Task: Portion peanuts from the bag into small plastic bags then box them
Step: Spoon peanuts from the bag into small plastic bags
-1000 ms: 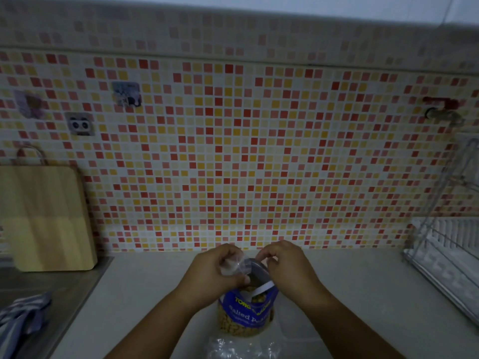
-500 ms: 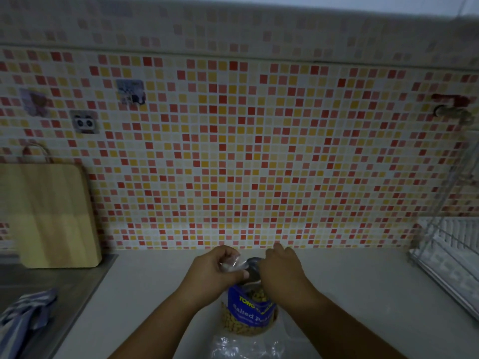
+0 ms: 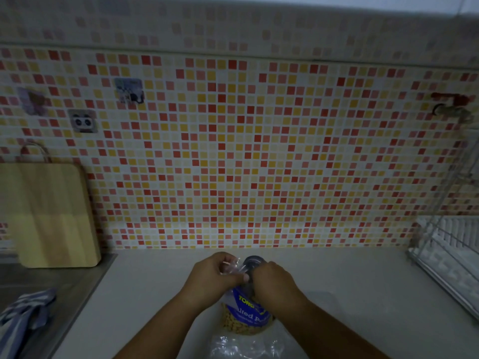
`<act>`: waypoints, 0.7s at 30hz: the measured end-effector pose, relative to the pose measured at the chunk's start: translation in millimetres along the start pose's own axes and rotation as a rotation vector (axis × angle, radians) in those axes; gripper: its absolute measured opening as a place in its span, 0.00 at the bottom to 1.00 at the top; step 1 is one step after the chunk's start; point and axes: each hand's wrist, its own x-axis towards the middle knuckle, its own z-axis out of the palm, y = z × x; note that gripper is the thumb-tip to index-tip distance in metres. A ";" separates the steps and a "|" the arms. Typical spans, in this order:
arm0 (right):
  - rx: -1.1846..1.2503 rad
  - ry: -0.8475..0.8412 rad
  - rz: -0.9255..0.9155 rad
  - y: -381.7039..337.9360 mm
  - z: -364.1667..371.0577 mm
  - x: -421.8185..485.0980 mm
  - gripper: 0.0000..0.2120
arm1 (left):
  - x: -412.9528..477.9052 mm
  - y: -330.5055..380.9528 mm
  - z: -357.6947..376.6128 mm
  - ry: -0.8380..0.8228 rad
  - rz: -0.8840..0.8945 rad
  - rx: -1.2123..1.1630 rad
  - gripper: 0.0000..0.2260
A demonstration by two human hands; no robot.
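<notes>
Left hand (image 3: pixel 211 277), right hand (image 3: pixel 274 281) closer, crinkly plastic (image 3: pixel 232 267) between

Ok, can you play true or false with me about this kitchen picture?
The wooden cutting board leans on the tiled wall. True.
The peanut bag has a red label. False: its label is blue.
The left hand holds a small clear bag. True.
The dish rack stands on the left. False: it is on the right.
The right hand is far from the peanut bag. False: it is just above it, gripping what looks like a dark round scoop.
</notes>
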 end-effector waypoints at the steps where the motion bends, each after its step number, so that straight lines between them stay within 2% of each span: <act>1: 0.031 0.009 0.004 -0.4 2.1 1.2 0.12 | 0.2 -0.7 0.2 -0.004 -0.009 -0.006 0.15; 4: 0.024 -0.003 0.006 -1.9 7.9 4.2 0.12 | 1.9 -3.3 1.2 -0.014 -0.030 -0.018 0.17; 8: -0.052 -0.051 0.068 -1.7 9.3 12.9 0.17 | 2.5 -4.5 2.3 -0.026 -0.047 -0.033 0.17; 14: 0.136 -0.094 0.239 15.7 7.1 16.1 0.28 | 1.8 -2.8 1.4 -0.053 -0.065 -0.065 0.13; 17: 0.290 -0.067 0.326 30.8 4.8 18.2 0.15 | 0.9 -0.8 -3.2 -0.054 -0.079 -0.132 0.12; 19: 0.323 -0.080 0.303 39.2 0.9 18.0 0.13 | 0.1 1.2 -8.1 -0.035 -0.077 -0.188 0.11; 21: 0.236 -0.185 0.268 43.4 -5.3 20.0 0.14 | 1.1 2.8 -13.4 0.001 -0.066 -0.205 0.10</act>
